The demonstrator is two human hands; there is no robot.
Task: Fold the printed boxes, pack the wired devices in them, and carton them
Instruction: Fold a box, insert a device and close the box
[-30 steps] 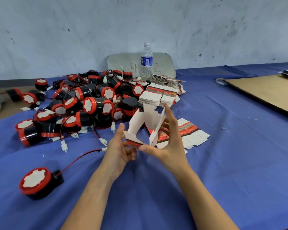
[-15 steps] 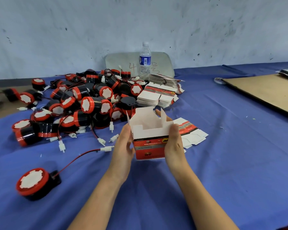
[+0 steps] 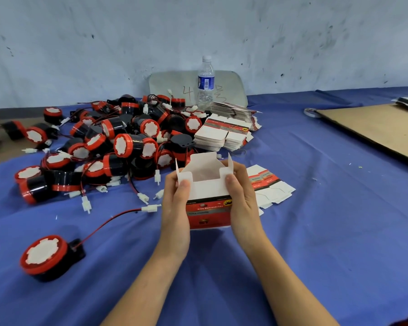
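Observation:
A red-and-white printed box [image 3: 207, 208] stands upright above the blue cloth with its top flaps open. My left hand [image 3: 176, 203] grips its left side and my right hand [image 3: 242, 198] grips its right side, thumbs on the near wall. One wired device [image 3: 46, 256], black with a red rim, lies alone at the near left, its red wire running toward the box. A pile of wired devices [image 3: 118, 147] covers the far left. Stacks of flat printed boxes [image 3: 223, 135] sit behind the box, and a few flat ones [image 3: 269, 184] lie to its right.
A water bottle [image 3: 206, 83] stands at the back by the wall in front of a grey board [image 3: 172, 85]. A flat brown cardboard sheet [image 3: 382, 130] lies at the far right. Blue cloth [image 3: 327, 231] covers the table.
The flat blank I was opening one second ago is now squared into an upright box. Both hands have moved to its sides and drawn it slightly nearer.

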